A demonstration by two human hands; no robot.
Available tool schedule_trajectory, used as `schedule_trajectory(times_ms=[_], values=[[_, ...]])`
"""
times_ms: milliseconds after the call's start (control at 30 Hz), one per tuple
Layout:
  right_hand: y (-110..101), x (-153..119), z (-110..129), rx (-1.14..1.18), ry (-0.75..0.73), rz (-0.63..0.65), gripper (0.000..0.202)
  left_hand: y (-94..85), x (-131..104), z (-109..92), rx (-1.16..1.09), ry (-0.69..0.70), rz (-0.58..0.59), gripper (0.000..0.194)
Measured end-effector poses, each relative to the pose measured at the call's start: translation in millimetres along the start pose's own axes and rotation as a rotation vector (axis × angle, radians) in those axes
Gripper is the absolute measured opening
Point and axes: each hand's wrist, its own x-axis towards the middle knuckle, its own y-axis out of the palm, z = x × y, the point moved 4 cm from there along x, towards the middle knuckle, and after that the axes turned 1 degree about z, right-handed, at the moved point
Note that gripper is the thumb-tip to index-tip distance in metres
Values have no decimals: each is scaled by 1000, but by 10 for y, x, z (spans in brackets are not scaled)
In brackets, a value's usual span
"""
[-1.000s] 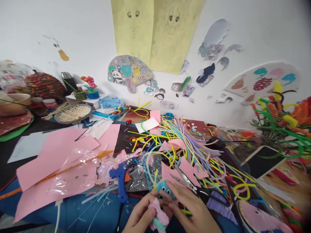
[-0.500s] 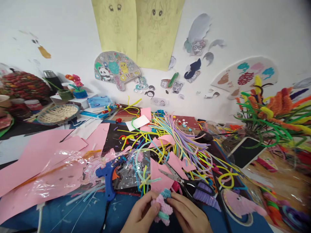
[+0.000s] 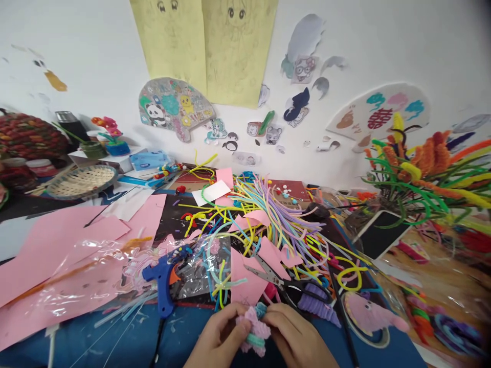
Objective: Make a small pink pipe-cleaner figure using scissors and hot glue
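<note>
Fuzzy craft [image 3: 256, 330], pinched between left fingers [image 3: 229, 313], right fingers [image 3: 279, 318] curled, touching

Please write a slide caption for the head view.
Left hand and right hand hold a fuzzy pink-and-teal craft near scissors and glue gun.

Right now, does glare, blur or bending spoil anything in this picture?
In the head view, white glare streaks the clear plastic on the pink paper; in the head view, the fuzzy piece looks soft in fine detail; in the head view, the upper right corner darkens.
</note>
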Motion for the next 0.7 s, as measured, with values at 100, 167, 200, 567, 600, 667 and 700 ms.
schedule_trajectory(times_ms=[100,167,200,567,600,667,700], values=[[8,-8,-24,78,44,39,23,18,3,-34,-6,-22,1,43],[10,-27,-36,120,70,62,19,27,5,-42,-10,-37,-5,44],[8,-37,-38,141,83,72,18,32,5,-39,-13,-44,-7,44],[-47,-91,-17,318,222,193,18,42,-17,-26,0,-60,-1,37],[-55,-86,-11,331,226,191,18,42,-19,-43,-7,-56,0,37],[-69,-78,-2,355,234,191,18,46,-23,-77,-35,-47,10,37],[-74,-77,0,365,238,192,18,50,-25,-94,-52,-43,17,37]])
